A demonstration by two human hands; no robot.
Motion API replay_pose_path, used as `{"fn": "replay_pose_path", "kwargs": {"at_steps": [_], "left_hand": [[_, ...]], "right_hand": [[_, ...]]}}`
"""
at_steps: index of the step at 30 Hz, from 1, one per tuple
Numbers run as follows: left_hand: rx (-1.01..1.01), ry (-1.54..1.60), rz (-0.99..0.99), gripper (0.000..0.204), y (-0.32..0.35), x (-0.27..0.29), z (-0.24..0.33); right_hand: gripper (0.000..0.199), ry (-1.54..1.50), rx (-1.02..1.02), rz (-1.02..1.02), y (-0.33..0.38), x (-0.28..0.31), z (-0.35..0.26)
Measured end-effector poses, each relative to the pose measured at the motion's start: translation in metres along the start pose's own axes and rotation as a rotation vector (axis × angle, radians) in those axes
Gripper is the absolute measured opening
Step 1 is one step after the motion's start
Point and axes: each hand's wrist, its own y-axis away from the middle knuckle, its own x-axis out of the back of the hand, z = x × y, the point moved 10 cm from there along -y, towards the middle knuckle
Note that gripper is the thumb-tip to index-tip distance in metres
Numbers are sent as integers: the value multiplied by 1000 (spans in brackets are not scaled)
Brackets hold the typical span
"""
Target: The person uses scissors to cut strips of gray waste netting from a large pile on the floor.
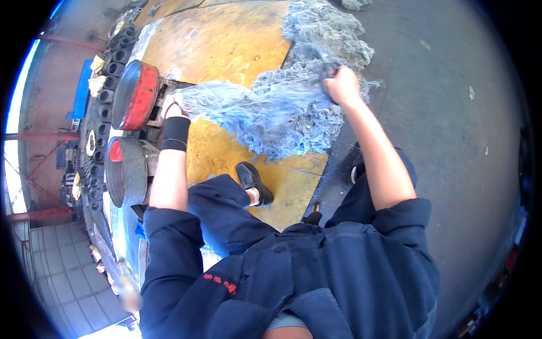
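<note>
A big tangle of pale blue-grey fibre waste lies across a yellow floor plate and stretches between both hands. My left hand, with a black wristband, grips one end of the bundle close to a machine. My right hand is closed on the other end, beside a larger heap of the same fibre. The strands between the hands are pulled out and blurred. My dark blue work jacket and trousers fill the lower part of the view, and one black shoe stands on the yellow plate.
A machine with a red-rimmed drum and a grey drum stands at the left, beside a row of dark bobbins. Grey concrete floor lies to the right. A brick wall and red beams are at far left.
</note>
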Motion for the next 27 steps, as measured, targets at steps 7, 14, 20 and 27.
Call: {"fn": "replay_pose_path", "kwargs": {"at_steps": [7, 14, 20, 27], "left_hand": [[-350, -492, -33, 30, -33, 42, 93], [-246, -470, -83, 24, -1, 7, 101], [-281, -412, -212, 17, 25, -48, 58], [203, -461, -637, 49, 48, -68, -156]], "right_hand": [[30, -30, -26, 225, -16, 65, 34], [23, -5, 165, -51, 12, 6, -21], [27, -457, 342, -333, 25, -10, -66], [24, -771, 433, -685, 68, -28, -121]]}}
